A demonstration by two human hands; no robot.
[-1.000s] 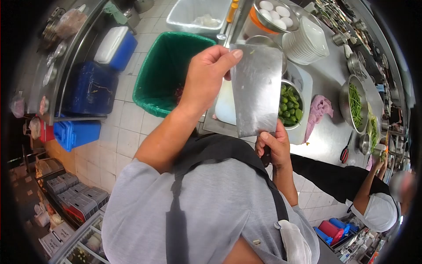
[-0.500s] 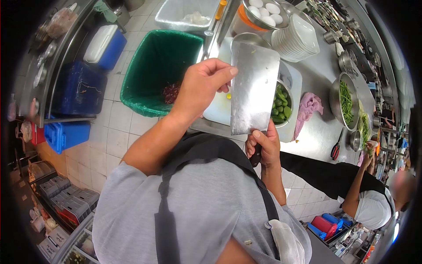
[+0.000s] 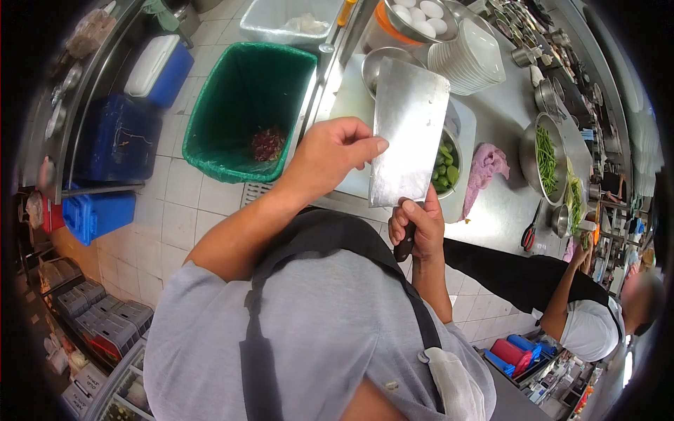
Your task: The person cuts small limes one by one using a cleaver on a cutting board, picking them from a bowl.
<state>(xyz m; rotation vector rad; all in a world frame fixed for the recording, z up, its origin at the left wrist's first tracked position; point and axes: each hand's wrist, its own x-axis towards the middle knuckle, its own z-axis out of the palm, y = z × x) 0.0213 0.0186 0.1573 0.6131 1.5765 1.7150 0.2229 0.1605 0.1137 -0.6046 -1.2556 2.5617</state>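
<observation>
My right hand (image 3: 419, 226) grips the dark handle of a cleaver (image 3: 409, 130), its broad steel blade raised upright with the flat facing me. My left hand (image 3: 335, 153) is at the blade's left edge, fingers curled in and thumb tip overlapping the edge. Whether something small is in that pinch is hidden. Behind the blade lies a white cutting board (image 3: 349, 98), with a steel bowl (image 3: 371, 69) on its far part. Partly covered by the blade, another bowl holds green vegetables (image 3: 446, 168).
A green-lined bin (image 3: 232, 112) with dark red scraps stands left. On the counter are stacked white dishes (image 3: 469, 59), a bowl of eggs (image 3: 428, 27), a pink cloth (image 3: 486, 172), green beans (image 3: 545, 158) and scissors (image 3: 532, 228). Another person (image 3: 586, 309) works at right.
My left hand has slid down along the blade's edge, toward the handle. The cleaver has turned slightly and stays in my right hand. The view has shifted a little.
</observation>
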